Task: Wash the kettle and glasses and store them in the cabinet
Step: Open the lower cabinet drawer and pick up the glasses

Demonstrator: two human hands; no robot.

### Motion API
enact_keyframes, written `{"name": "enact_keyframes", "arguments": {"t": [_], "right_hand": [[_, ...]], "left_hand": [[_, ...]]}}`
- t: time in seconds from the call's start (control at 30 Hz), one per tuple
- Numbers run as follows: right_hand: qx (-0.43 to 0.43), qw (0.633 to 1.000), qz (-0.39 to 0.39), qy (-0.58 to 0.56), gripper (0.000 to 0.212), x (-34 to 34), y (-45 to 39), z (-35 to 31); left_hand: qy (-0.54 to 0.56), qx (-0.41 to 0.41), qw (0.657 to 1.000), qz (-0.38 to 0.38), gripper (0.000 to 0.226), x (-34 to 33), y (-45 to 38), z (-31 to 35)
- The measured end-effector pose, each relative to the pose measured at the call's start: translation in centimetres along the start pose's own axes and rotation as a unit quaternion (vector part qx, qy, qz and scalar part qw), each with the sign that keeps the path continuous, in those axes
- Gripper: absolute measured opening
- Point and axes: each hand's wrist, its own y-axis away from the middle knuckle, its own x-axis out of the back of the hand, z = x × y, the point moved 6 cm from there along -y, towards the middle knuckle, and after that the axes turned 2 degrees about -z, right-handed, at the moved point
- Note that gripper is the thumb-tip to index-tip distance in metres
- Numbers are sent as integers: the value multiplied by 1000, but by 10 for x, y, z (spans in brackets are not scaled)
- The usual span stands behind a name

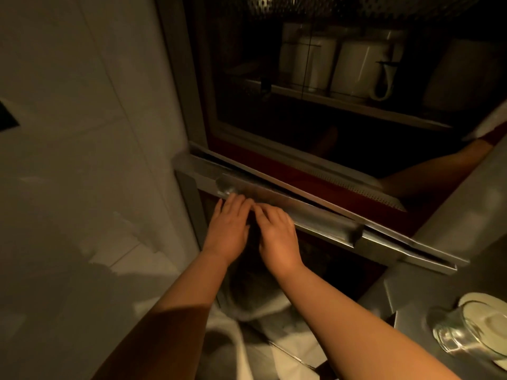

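Two bare forearms fill the lower frame, reaching up and forward to the metal handle bar (288, 204) of a cabinet door; that bar is the landmark here. Left hand (229, 224) and right hand (277, 234) sit side by side just under the bar's left part, nearly touching each other. Fingertips reach the bar's lower edge. Fingers look fairly straight, laid against it rather than wrapped, nothing held in either. Whether they hook behind the lip cannot be told.

The bar's long axis runs from upper left down to lower right. Both hands are at its upper-left end, left hand nearer the very end.

Above the bar, the cabinet (329, 119) shows a dark interior with white jars (354, 69) and a white mug (382, 86) on a shelf.

Task thing: a clear glass vessel (466, 333), likely the kettle or a glass, lies tilted on a white plate (482, 303) on the grey counter (439, 270), well below and right of the bar, near the right forearm. So the right hand is the nearer one for fetching it.

Judgement: step in hand is working the door at the bar; storing not yet done. Next move turns on pulling or pushing square to the bar's axis, then reaching back down-right for the glass.
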Motion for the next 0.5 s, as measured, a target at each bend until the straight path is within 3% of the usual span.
{"name": "enact_keyframes", "arguments": {"t": [0.17, 0.5], "right_hand": [[57, 998, 0, -25, 64, 3, 34, -26], [134, 990, -41, 30, 78, 25, 118, -66]], "left_hand": [[2, 37, 998, 47, 66, 12, 61, 6], [-90, 82, 992, -31, 86, 40, 172, 34]]}}
